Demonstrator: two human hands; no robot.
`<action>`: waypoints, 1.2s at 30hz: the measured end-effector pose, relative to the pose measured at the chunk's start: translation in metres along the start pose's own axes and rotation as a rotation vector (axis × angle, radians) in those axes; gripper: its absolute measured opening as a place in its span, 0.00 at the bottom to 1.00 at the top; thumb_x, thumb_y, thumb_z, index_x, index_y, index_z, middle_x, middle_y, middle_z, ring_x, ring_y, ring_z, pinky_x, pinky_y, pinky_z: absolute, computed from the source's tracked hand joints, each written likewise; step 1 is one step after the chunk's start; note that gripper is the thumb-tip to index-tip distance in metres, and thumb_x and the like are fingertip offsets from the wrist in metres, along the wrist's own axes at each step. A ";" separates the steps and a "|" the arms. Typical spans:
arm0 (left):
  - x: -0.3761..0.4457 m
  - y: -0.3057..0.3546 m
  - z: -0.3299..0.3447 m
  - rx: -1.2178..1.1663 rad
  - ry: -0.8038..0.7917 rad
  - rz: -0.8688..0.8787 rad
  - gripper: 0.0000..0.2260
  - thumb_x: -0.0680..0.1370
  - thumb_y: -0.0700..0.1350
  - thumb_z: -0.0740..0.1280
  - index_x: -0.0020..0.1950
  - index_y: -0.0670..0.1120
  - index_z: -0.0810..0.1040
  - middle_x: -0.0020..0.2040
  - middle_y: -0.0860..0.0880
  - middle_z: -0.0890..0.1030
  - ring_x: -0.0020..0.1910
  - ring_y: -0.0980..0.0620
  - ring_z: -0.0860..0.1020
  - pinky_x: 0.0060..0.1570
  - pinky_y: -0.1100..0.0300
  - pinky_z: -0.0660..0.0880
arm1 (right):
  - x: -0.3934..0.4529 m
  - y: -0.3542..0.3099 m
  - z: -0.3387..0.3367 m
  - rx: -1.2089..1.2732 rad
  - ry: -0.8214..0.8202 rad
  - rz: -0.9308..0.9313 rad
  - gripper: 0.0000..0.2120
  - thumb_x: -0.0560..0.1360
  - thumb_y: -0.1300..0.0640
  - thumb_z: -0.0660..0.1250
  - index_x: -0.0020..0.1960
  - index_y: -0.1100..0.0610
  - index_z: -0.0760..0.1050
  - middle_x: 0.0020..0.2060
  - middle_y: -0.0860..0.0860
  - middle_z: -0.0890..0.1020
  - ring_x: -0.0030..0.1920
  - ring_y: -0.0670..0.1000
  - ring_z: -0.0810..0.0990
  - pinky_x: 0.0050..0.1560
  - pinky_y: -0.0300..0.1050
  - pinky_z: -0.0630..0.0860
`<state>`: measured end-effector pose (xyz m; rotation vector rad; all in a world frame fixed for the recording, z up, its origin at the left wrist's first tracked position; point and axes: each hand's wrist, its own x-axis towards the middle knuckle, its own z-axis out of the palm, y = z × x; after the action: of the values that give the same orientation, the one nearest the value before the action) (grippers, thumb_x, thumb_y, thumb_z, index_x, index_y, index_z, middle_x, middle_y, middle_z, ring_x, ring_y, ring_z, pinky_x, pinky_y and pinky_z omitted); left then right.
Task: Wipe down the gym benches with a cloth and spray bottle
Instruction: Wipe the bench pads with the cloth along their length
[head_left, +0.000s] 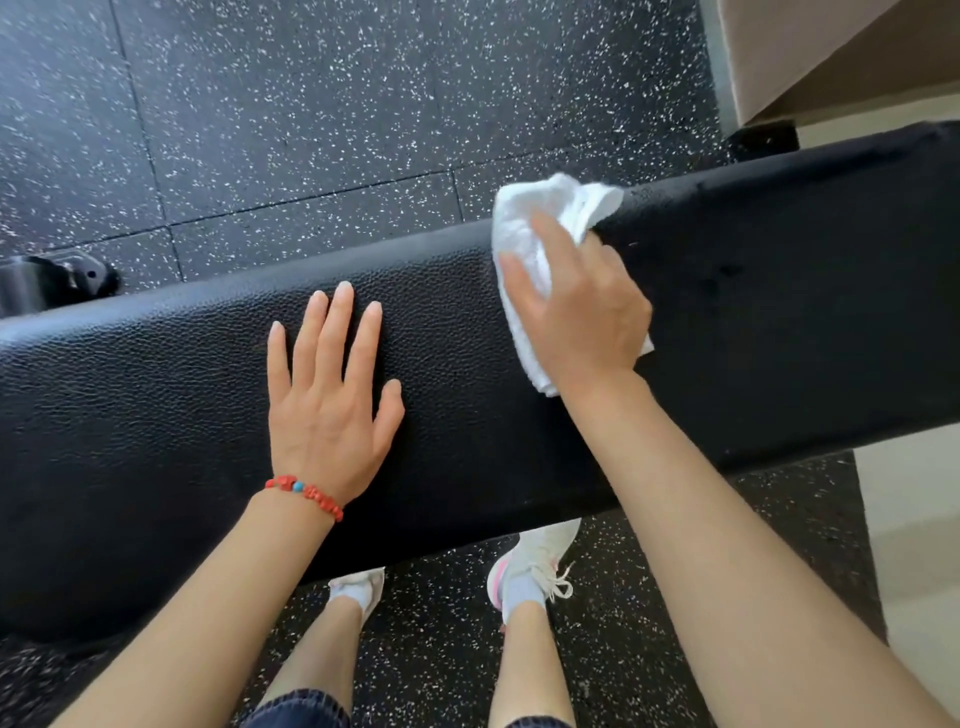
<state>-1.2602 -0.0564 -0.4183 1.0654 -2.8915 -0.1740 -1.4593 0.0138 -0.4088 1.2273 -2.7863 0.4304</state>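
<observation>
Right hand (582, 317), grip pressed over crumpled white cloth (545, 218), on black textured padded bench (156, 405). Left hand (332, 395) spread flat, bracing. Bench long axis left–right; unwiped length lies rightward, nearer right hand. Spray bottle unseen.
</observation>
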 end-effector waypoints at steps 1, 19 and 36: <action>0.001 0.003 0.000 -0.002 0.010 -0.013 0.24 0.77 0.49 0.56 0.71 0.39 0.64 0.72 0.38 0.64 0.71 0.40 0.60 0.70 0.41 0.52 | 0.002 0.004 0.000 0.009 -0.013 -0.062 0.16 0.72 0.44 0.62 0.52 0.52 0.81 0.29 0.52 0.76 0.29 0.53 0.74 0.26 0.37 0.61; 0.043 0.090 0.013 -0.063 0.023 0.069 0.24 0.77 0.49 0.57 0.72 0.41 0.66 0.73 0.41 0.64 0.72 0.43 0.60 0.70 0.44 0.53 | 0.031 0.103 -0.018 -0.154 0.108 0.027 0.14 0.72 0.44 0.62 0.51 0.50 0.81 0.32 0.55 0.78 0.31 0.57 0.77 0.24 0.43 0.70; 0.039 0.085 0.009 -0.146 0.053 0.146 0.22 0.78 0.48 0.56 0.70 0.41 0.67 0.72 0.40 0.66 0.72 0.40 0.61 0.71 0.44 0.53 | -0.041 0.123 -0.036 -0.010 0.127 0.499 0.18 0.77 0.45 0.60 0.62 0.50 0.75 0.45 0.59 0.79 0.45 0.61 0.76 0.37 0.47 0.65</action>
<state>-1.3450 -0.0164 -0.4163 0.8200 -2.8432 -0.3381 -1.5230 0.1324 -0.4091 0.4656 -2.9510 0.4974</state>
